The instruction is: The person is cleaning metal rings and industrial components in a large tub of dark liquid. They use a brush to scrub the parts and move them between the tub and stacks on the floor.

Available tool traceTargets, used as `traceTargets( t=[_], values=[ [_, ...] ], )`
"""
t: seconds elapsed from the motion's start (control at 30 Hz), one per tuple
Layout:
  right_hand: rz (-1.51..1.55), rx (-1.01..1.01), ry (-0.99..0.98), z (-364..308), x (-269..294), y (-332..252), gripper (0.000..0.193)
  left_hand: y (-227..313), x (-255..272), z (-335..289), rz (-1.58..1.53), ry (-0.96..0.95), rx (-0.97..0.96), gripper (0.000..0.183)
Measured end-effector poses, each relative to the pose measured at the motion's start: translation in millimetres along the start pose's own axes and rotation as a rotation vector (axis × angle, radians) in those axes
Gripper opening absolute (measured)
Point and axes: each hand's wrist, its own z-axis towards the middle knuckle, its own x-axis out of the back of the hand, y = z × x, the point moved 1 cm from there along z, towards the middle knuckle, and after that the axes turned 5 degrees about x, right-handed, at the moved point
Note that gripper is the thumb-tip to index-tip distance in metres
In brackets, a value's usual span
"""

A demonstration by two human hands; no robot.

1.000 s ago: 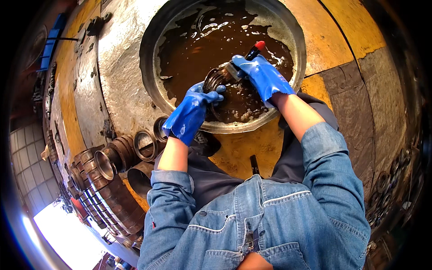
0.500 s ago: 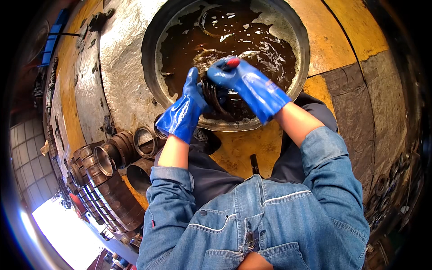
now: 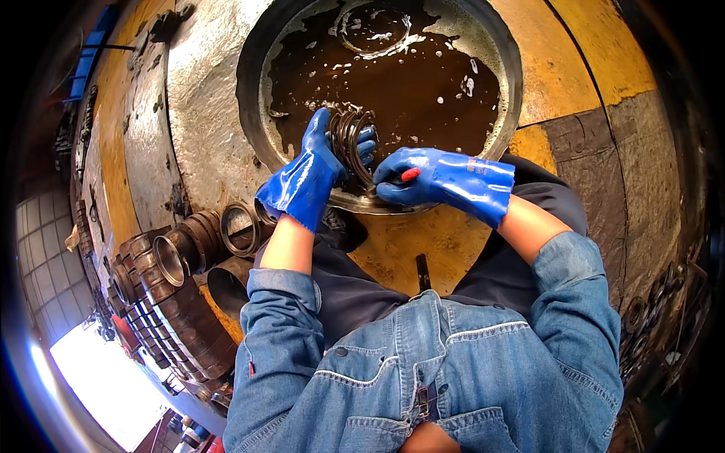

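Rusty metal cylinders (image 3: 177,257) lie stacked at the left, beside the basin's outer wall. The left hand (image 3: 310,177), in a blue glove, curls tight around a bundle of dark metal rings (image 3: 351,143) held over the near rim of the round basin (image 3: 249,113) of brown liquid. Just right, the gloved right hand (image 3: 434,181) pinches a red-tipped tool (image 3: 409,174) against the rings.

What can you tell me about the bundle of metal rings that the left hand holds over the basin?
The bundle of metal rings is a handful of thin, dark, wet-looking circular rings, seen nearly edge-on and standing roughly upright. The gloved left hand grips it, fingers wrapped around it. The gloved right hand, which holds something red-tipped, meets its lower edge. It sits above the near rim of the round basin, which holds brown liquid.
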Motion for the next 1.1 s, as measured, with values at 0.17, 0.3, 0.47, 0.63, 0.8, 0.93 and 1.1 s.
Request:
traceTargets(
  t=[0.17, 0.3, 0.47, 0.63, 0.8, 0.93, 1.1],
  values=[
    [-0.216, -0.208, 0.062, 3, 1, 26, 0.032, 7, 13, 17, 0.096, -0.065, 0.021, 0.079],
    [-0.212, -0.31, 0.436, 21, 21, 41, 0.029, 4, 4, 11, 0.081, 0.041, -0.002, 0.072],
    [0.491, 0.071, 0.648, 45, 37, 28, 0.029, -3, -11, 11, 0.021, 0.025, -0.06, 0.071],
    [0.352, 0.164, 0.514, 49, 7, 5, 0.033, 2, -8, 5, 0.001, -0.009, 0.027, 0.073],
    [0.173, 0.236, 0.264, 26, 1, 3, 0.027, 1, 10, 11, -0.105, -0.261, -0.086, 0.06],
    [0.104, -0.002, -0.025, 6, 12, -10, 0.03, 8, 10, 16, -0.052, -0.165, 0.067, 0.052],
    [0.053, -0.361, -0.004, 1, 24, 21, 0.031, -12, 14, 11, 0.373, -0.108, -0.222, 0.033]
  ],
)
